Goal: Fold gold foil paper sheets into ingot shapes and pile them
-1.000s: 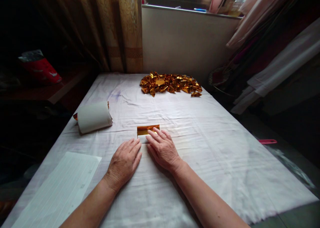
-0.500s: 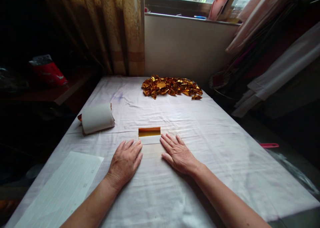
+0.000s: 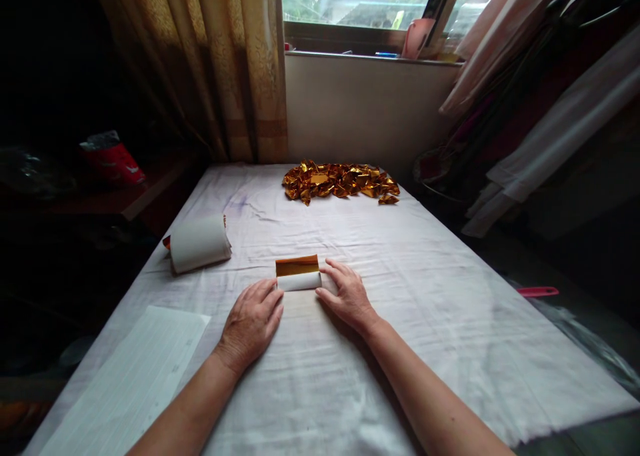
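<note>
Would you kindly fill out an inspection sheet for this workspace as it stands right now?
Surface: table covered by a wrinkled white cloth, faint purple stain at the far left.
Job's things: small gold foil sheet, its near edge rolled up white side out, lying between the hands.
Clutter: pile of folded gold pieces at the far edge; curled white paper stack at left; lined sheet at the near left corner.
Grippers: left hand flat on the cloth at the roll's left end; right hand touching its right end.
Cables: nothing seen.
Surroundings: curtain, window, red bag on a dark side shelf.
</note>
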Demonstrator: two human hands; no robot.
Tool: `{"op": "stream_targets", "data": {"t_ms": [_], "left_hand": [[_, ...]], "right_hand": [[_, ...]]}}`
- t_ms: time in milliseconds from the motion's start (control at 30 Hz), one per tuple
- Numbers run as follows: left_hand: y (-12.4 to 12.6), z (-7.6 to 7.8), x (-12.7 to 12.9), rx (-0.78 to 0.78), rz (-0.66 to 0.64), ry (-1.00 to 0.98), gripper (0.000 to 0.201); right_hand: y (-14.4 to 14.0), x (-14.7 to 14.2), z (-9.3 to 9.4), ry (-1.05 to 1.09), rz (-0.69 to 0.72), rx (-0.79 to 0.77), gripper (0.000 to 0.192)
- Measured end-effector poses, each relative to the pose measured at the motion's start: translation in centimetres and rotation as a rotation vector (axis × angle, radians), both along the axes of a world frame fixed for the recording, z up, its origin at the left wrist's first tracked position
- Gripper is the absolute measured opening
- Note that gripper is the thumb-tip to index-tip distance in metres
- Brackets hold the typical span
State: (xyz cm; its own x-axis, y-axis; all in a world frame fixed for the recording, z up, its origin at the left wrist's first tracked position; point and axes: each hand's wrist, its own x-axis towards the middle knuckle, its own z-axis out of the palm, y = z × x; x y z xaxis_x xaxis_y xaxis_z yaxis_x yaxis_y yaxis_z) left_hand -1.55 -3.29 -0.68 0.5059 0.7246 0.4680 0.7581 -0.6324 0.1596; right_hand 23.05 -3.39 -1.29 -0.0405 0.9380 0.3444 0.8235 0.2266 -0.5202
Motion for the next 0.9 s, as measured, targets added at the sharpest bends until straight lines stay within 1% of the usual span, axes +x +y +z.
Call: {"op": "stream_targets", "data": {"t_ms": [100,267,467,600,700,800,900], "left_hand": [[0.12,-0.19,-0.08,-0.017,-0.012,-0.006,0.025],[0.19,-0.39,-0.2,-0.035,-0.025,0.012,0.026],[0.12,-0.37,-0.24,-0.035,-0.025,0.031,0.026],[0.19,-0.48,-0.29,-0.054,-0.024,0.021,0.027],[0.22,-0.58,-0.32,-0.066,-0.022,0.022,0.027],[0.23,-0.61,-0.3,-0.075,-0.016,0.01,0.027],[0.21,-0.55,-0.25,-0.079,-0.014,0.005,0.028]], "right_hand": [[-0.13,-0.17,-0.03,0.022,0.001,0.006,0.036],[-0.03,-0.35,0.25,-0.012,-0.001,-0.038,0.044],[0.08,-0.28,0.35,0.026,0.0,-0.034,0.041],[0.07,-0.11,-0.09,0.059,-0.01,0.003,0.048],[0.21,-0.07,-0.29,0.045,0.003,0.001,0.052],[0.5,-0.11,-0.32,0.018,0.022,-0.022,0.049],[0.78,-0.16,-0.2,0.017,0.039,-0.029,0.039]]}}
